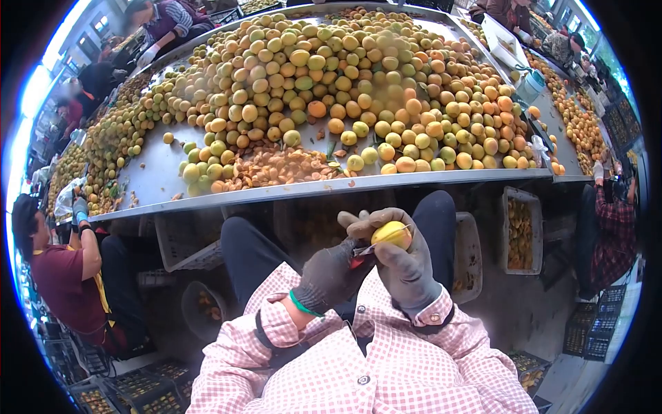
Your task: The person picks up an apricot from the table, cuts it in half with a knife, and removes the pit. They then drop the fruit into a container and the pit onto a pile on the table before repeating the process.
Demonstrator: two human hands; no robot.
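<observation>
My right hand (pixel 408 270), in a grey glove, is closed around a yellow apricot (pixel 392 235) held above my lap. My left hand (pixel 334 274), in a darker glove with a green band at the wrist, grips a small knife (pixel 365 251). Part of its metal blade and a bit of red show between the hands, with the blade touching or very near the apricot's lower left side. The rest of the knife is hidden by my fingers.
Ahead, a metal table (pixel 331 185) carries a large heap of apricots (pixel 296 76) and a pile of split apricot pieces (pixel 279 168). Below stand a white crate (pixel 181 241), a bin of pieces (pixel 523 231) and a bucket (pixel 200 310). Co-workers sit left (pixel 72 276) and right (pixel 614 221).
</observation>
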